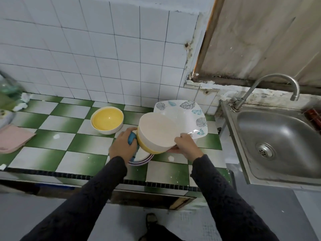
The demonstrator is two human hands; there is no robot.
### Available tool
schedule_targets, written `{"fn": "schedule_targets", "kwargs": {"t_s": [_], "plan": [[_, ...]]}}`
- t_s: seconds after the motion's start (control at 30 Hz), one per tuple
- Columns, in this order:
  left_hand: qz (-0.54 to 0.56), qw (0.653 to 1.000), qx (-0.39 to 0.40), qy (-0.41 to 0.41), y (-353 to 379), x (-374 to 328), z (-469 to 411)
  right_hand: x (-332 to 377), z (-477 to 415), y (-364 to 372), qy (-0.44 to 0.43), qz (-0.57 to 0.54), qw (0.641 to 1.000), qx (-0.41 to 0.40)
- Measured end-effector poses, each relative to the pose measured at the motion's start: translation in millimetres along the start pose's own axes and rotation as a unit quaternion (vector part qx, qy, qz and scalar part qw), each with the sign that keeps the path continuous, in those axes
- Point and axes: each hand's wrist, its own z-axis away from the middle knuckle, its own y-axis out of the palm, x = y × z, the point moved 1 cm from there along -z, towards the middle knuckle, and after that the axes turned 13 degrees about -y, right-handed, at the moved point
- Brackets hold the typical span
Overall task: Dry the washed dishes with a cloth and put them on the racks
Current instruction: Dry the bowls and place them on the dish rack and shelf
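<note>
Step in hand, by judgement: drying the outer wall of one bowl.

The bowl (157,133), white inside and yellow outside, is held tilted above the counter (69,119), mouth toward the camera; the right hand (187,146) pinches the rim at 4 o'clock, thumb over the edge, probably to steady it; the left hand (121,145) curls round a blue cloth (132,138) pressed on the wall at 9 o'clock.

Purple-rimmed stack (140,161) beneath; leaf-print plate (189,110) at 1 o'clock; yellow bowl (107,120) at 10 o'clock; sink (278,145) at 3 o'clock; no rack in view.
</note>
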Motion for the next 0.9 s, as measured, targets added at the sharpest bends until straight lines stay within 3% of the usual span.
{"fn": "schedule_targets", "kwargs": {"t_s": [0.2,0.37,0.5,0.8,0.9], "plan": [[-0.008,0.996,0.058,-0.061,-25,4,-36,6,-27,29,-0.002,-0.003,1.000,0.022],[0.030,0.978,0.192,-0.079,-41,14,-66,16,-48,46,0.007,-0.012,0.999,0.047],[0.032,0.959,0.276,-0.061,-47,9,-75,12,-65,59,-0.001,0.058,0.996,0.067],[0.023,0.946,0.316,-0.069,-53,30,-92,10,-52,89,0.005,0.081,0.995,0.051],[0.023,0.944,0.323,-0.062,-51,32,-90,7,-46,96,0.040,0.061,0.997,-0.008]]}}
